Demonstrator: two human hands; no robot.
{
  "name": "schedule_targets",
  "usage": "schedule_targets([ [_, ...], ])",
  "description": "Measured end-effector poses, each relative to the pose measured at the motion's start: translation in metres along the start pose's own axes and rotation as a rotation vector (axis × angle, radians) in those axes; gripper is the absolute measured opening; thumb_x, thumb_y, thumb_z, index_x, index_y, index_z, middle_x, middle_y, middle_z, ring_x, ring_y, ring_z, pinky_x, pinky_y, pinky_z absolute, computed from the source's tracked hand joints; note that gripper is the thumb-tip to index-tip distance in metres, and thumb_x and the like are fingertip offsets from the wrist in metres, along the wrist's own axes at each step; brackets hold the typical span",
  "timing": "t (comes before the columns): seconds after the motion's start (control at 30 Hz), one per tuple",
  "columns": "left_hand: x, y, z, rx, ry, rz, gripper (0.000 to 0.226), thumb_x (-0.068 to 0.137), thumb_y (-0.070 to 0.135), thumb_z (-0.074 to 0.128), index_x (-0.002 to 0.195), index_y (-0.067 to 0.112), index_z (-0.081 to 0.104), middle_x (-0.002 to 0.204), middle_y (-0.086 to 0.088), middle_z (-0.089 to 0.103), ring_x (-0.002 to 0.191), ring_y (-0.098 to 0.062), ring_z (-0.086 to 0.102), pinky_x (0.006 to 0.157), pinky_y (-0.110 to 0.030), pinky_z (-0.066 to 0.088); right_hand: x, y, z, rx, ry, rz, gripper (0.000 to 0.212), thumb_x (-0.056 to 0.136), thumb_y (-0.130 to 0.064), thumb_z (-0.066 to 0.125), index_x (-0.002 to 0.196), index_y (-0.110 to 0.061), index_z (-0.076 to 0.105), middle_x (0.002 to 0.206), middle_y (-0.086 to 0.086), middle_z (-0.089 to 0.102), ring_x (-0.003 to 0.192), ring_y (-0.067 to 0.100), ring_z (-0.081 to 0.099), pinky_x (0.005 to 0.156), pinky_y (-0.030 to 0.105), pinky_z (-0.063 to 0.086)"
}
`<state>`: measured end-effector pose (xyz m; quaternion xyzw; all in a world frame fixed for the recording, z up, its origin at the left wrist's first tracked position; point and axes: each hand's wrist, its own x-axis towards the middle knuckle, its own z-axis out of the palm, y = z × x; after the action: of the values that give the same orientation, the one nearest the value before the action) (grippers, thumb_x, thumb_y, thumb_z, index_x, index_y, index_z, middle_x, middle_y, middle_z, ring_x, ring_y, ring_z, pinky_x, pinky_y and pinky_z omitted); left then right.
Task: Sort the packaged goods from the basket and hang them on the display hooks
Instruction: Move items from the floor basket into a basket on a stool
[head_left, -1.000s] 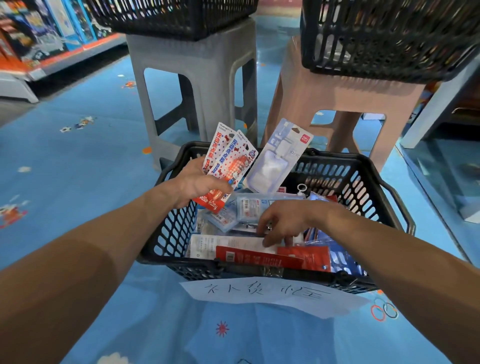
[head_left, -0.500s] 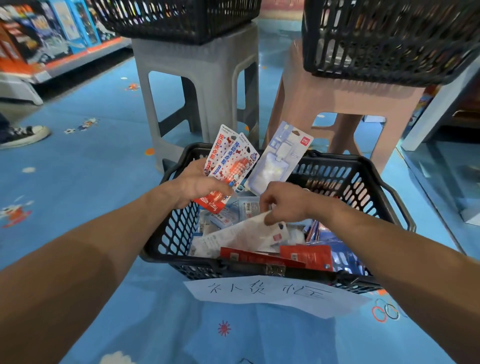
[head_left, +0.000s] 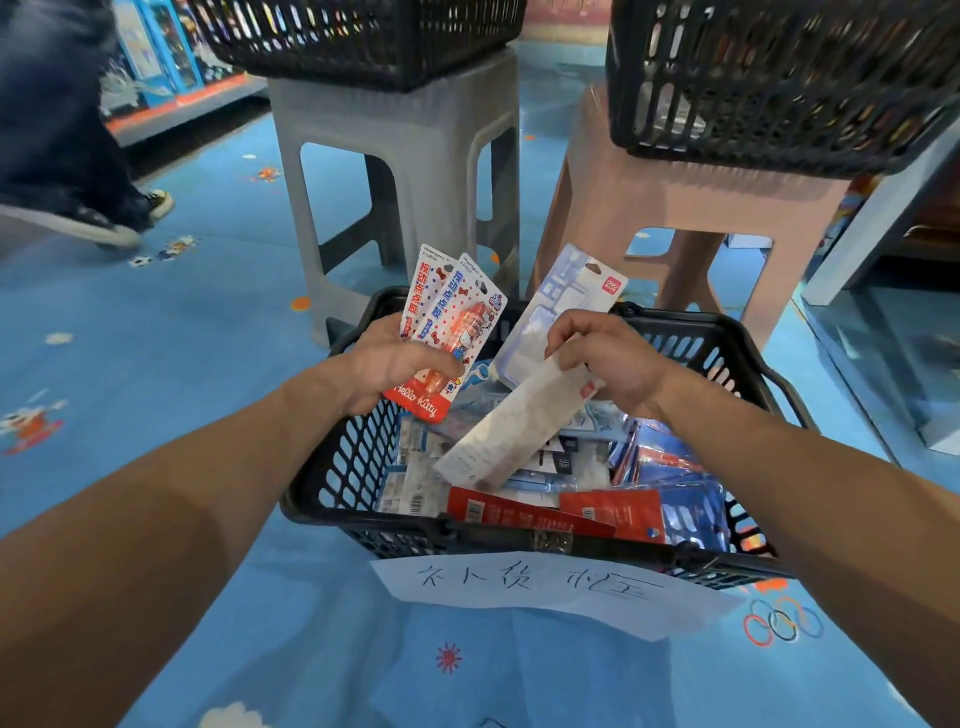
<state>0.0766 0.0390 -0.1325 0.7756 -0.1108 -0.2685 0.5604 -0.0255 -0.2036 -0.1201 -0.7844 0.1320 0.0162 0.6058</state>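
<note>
A grey plastic stool (head_left: 395, 171) and a pink stool (head_left: 675, 208) are standing side by side on a blue, cartoon-printed floor (head_left: 156, 364), a passer-by's sneakers (head_left: 78, 228) showing far left beside stocked shelves (head_left: 171, 98).

The single view comes from a wide-angle camera on the person's head, facing forward and steeply down. Both forearms enter from the lower corners and meet near the frame's middle, where the left hand (head_left: 397, 364) grips carded packs (head_left: 457, 322) and the right hand (head_left: 618, 364) pinches a white pack (head_left: 514, 426); the lens sits close above them. The basket (head_left: 519, 535) lies near on the blue floor (head_left: 182, 338), filling the lower middle. Farther off, a grey stool (head_left: 395, 156) and a pink stool (head_left: 675, 208) rise toward the top edge, which cuts off the upper baskets (head_left: 363, 41) on them. A passer-by's shoe (head_left: 93, 228) shows far left.
</note>
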Motion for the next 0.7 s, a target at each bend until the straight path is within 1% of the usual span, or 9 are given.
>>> schedule_targets([
  [0.07,-0.001,0.000,0.000,-0.020,-0.018,-0.009,0.048,0.073,0.001,0.087,0.113,0.019,0.066,0.098,-0.005,0.079,0.089,-0.025,0.077,0.075,-0.038,0.061,0.001,-0.003,-0.002,0.072,0.070,0.009,0.023,0.061,0.002,0.052,0.057,-0.020,0.060,0.073,0.004,0.053,0.073,0.022,0.044,0.057,0.028,0.031],
  [0.1,-0.001,-0.001,-0.001,-0.022,-0.023,-0.013,0.049,0.073,0.001,0.087,0.114,0.018,0.066,0.099,-0.005,0.079,0.090,-0.026,0.077,0.076,-0.039,0.061,0.002,-0.004,-0.004,0.109,0.106,0.016,0.026,0.060,0.005,0.048,0.053,-0.018,0.058,0.071,0.005,0.052,0.073,0.022,0.044,0.059,0.028,0.031],
  [0.23,0.004,-0.006,0.000,-0.024,-0.031,-0.027,0.055,0.071,0.003,0.088,0.119,0.015,0.065,0.103,-0.008,0.079,0.093,-0.029,0.077,0.084,-0.045,0.062,0.005,0.001,-0.013,0.178,0.247,0.054,0.036,0.070,0.022,0.039,0.056,-0.008,0.053,0.093,0.014,0.055,0.088,0.026,0.048,0.070,0.031,0.035],
  [0.33,0.008,-0.008,0.001,-0.017,-0.039,-0.039,0.058,0.071,0.003,0.089,0.121,0.015,0.064,0.103,-0.007,0.079,0.094,-0.028,0.077,0.085,-0.046,0.062,0.006,0.013,-0.023,0.107,0.273,0.153,0.043,0.077,0.019,0.035,0.060,-0.014,0.055,0.074,0.011,0.056,0.072,0.025,0.049,0.063,0.030,0.035],
  [0.4,0.009,-0.009,0.003,-0.009,-0.043,-0.045,0.057,0.071,0.004,0.089,0.121,0.015,0.065,0.102,-0.006,0.079,0.092,-0.027,0.077,0.082,-0.044,0.062,0.005,0.020,-0.028,0.135,0.248,0.225,0.044,0.086,0.015,0.032,0.070,-0.016,0.057,0.070,0.008,0.062,0.069,0.024,0.058,0.066,0.036,0.046],
  [0.47,0.010,-0.010,0.005,-0.007,-0.045,-0.052,0.058,0.070,0.005,0.090,0.121,0.017,0.065,0.102,-0.006,0.079,0.092,-0.026,0.077,0.083,-0.045,0.062,0.004,0.024,-0.030,0.198,0.231,0.282,0.038,0.097,0.008,0.035,0.082,-0.015,0.061,0.072,0.006,0.069,0.072,0.024,0.066,0.076,0.040,0.056],
  [0.5,0.010,-0.010,0.007,-0.010,-0.046,-0.056,0.058,0.070,0.005,0.090,0.121,0.017,0.065,0.103,-0.006,0.079,0.092,-0.026,0.077,0.083,-0.044,0.062,0.003,0.025,-0.031,0.226,0.239,0.303,0.035,0.101,0.005,0.037,0.088,-0.013,0.063,0.067,0.005,0.069,0.070,0.023,0.067,0.076,0.039,0.060],
  [0.6,0.010,-0.009,0.013,-0.019,-0.048,-0.062,0.053,0.072,0.002,0.088,0.118,0.017,0.066,0.100,-0.005,0.080,0.089,-0.024,0.078,0.077,-0.039,0.062,0.004,0.028,-0.035,0.326,0.257,0.323,0.028,0.102,0.003,0.041,0.097,-0.006,0.067,0.051,0.001,0.060,0.063,0.022,0.063,0.065,0.037,0.060],
  [0.7,0.011,-0.008,0.017,-0.018,-0.048,-0.069,0.052,0.072,0.001,0.088,0.116,0.018,0.066,0.100,-0.005,0.080,0.090,-0.025,0.078,0.080,-0.041,0.062,0.004,0.028,-0.035,0.344,0.211,0.313,0.012,0.097,-0.003,0.055,0.102,-0.005,0.066,0.074,0.009,0.061,0.068,0.023,0.063,0.065,0.032,0.058],
])
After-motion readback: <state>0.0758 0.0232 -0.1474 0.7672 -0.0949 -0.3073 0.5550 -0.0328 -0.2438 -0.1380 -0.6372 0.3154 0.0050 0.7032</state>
